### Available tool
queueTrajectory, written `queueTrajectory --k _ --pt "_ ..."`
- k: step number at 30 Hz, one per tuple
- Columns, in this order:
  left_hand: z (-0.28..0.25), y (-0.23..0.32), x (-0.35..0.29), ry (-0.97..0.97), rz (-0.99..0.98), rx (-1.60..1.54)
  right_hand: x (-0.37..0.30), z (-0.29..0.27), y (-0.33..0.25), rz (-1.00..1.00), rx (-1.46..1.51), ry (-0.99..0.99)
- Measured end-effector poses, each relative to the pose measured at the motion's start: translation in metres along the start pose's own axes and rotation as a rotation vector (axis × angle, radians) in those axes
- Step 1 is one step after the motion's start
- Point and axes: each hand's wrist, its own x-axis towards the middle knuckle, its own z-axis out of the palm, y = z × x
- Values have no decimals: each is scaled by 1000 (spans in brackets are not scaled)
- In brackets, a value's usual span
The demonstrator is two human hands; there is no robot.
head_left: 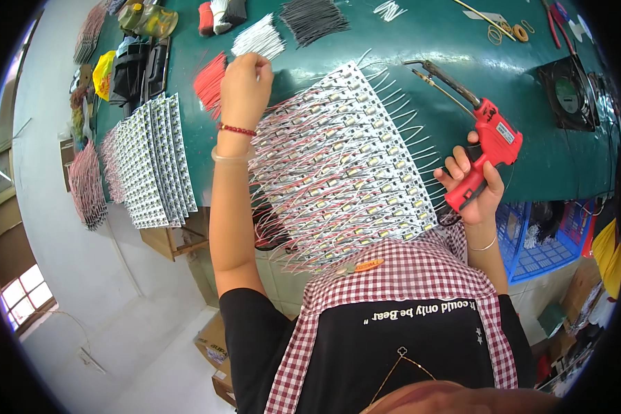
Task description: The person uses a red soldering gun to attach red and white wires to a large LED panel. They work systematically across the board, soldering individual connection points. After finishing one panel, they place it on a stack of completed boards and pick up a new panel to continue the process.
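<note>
The white rectangular circuit-board panel bristling with thin red and white wires lies across the front of the green tabletop between the hands, its right edge slanting from the far side toward the right hand, the nearer one to that edge. That hand grips a red plastic pistol-shaped soldering gun, its barrel angled forward and leftward, while the left hand, fingers curled, is beside the loose thin red wires; whether it pinches anything I cannot tell.
</note>
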Motion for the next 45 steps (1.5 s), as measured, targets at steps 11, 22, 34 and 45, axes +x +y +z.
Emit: queueTrajectory --k 11,22,34,45 --pt "30 -9 13 67 119 209 0 0 -1 12 -20 35" --pt "-10 -38 12 97 30 303 -2 8 -2 31 -14 39" --pt "-20 -79 -53 216 -117 335 -5 12 -2 42 -58 30" --pt "-7 -87 -55 237 77 403 -7 9 0 -13 -65 65"
